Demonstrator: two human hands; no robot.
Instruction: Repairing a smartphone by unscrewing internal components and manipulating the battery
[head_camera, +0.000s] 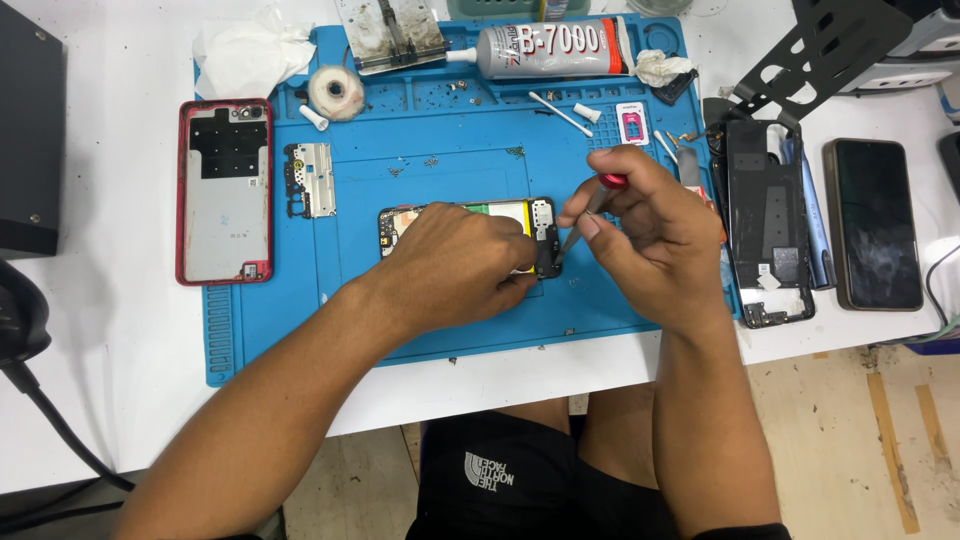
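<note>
An opened phone (500, 213) without its back lies in the middle of the blue work mat (440, 310). My left hand (455, 265) rests on it and covers its middle, pressing it down. My right hand (650, 235) grips a small red-capped screwdriver (590, 210), whose tip touches the black cover at the phone's right end (545, 250). A green and yellow part of the phone's inside shows above my left hand.
A red phone back cover (225, 190) and a metal shield plate (310, 180) lie at the left. A glue tube (545, 48), tape roll (335, 92) and crumpled tissue (245, 55) sit at the back. A black phone frame (768, 220) and a dark phone (875, 222) lie right.
</note>
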